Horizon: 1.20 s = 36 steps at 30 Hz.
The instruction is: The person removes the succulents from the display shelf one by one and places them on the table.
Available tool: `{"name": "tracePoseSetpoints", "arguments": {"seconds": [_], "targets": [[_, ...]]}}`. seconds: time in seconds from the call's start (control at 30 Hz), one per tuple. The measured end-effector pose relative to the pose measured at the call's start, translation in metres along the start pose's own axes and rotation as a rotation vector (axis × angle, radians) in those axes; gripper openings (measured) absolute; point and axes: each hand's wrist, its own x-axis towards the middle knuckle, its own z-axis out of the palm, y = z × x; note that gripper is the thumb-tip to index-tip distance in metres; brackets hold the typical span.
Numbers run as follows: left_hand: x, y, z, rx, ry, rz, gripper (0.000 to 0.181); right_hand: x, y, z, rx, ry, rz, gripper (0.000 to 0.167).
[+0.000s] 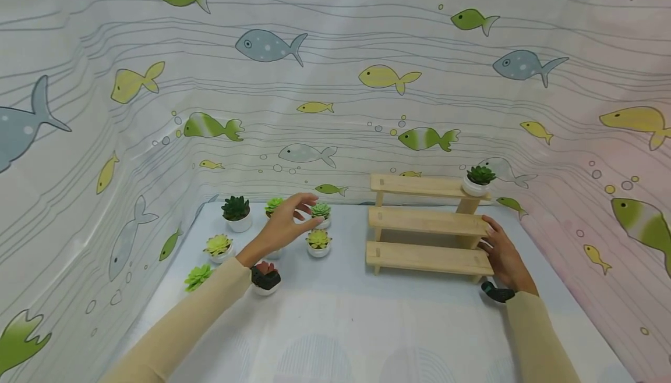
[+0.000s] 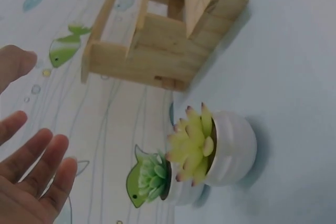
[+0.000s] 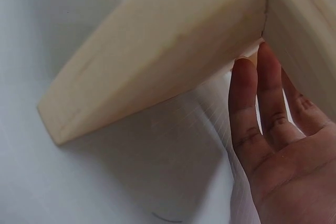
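My left hand point(image 1: 285, 223) hovers over the small potted succulents, fingers spread and holding nothing. Close to it are a pale green succulent point(image 1: 321, 211) and a yellow-green succulent point(image 1: 318, 243), both in white pots. The left wrist view shows this yellow-green plant point(image 2: 191, 148) beside the loose fingers. At the right end of a three-step wooden stand point(image 1: 427, 258), my right hand point(image 1: 503, 255) holds the side by the middle shelf. In the right wrist view, several fingers point(image 3: 244, 108) reach up behind the wood; the thumb is hidden. A dark green succulent point(image 1: 479, 179) sits on the top shelf's right end.
More potted succulents stand on the left: a dark green one point(image 1: 237, 213), a yellow one point(image 1: 218, 247), a bright green one point(image 1: 197, 278) and a red one point(image 1: 266, 278). Another green succulent point(image 1: 274, 205) is partly behind my left hand. A fish-print backdrop point(image 1: 335, 80) surrounds the table.
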Motion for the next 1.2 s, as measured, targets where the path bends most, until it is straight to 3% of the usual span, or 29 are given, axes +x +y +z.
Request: {"name": "tracePoseSetpoints", "arguments": {"seconds": [0.33,0.67,0.97,1.2], "targets": [[0.035,0.020,0.021,-0.004,-0.018,0.050,0.053,-0.001,-0.001,-0.001,-0.002,0.008,0.005,0.058],[0.073,0.041,0.053,-0.051,-0.016,0.102,0.054,-0.001,-0.001,-0.001,0.000,0.011,0.018,0.056],[0.093,0.047,0.079,-0.082,-0.031,0.127,0.055,0.000,-0.001,-0.001,0.017,0.000,0.006,0.056],[0.106,0.053,0.097,-0.054,-0.052,0.138,0.055,-0.001,0.000,-0.002,0.016,0.009,0.015,0.055]]}}
